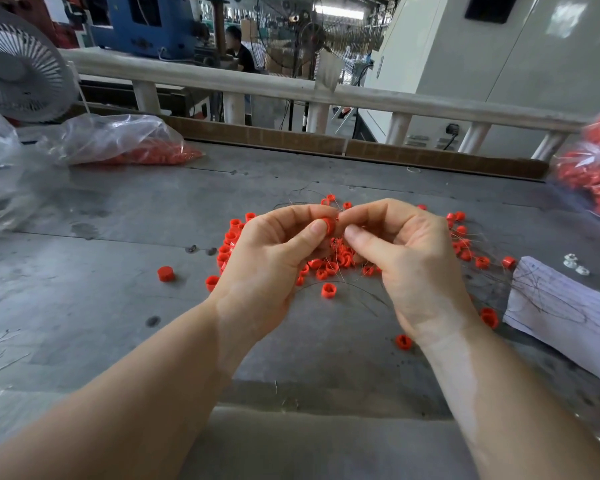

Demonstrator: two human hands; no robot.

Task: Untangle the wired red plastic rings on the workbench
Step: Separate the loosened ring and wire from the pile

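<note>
One red ring (327,226) is being worked free of its wire, above the tangled pile.
The left hand (274,251) pinches this ring between thumb and forefinger; the right hand (404,258) has its fingers curled just beside it, probably pinching the thin wire, too fine to see for sure. Next, I judge, the wire must be drawn out slowly. Under both hands lies the pile of rings (329,263) on the workbench (118,306). A paper sheet (561,313) lies right of the right hand, a plastic bag (118,140) far beyond the left; the crossing wires may catch.
</note>
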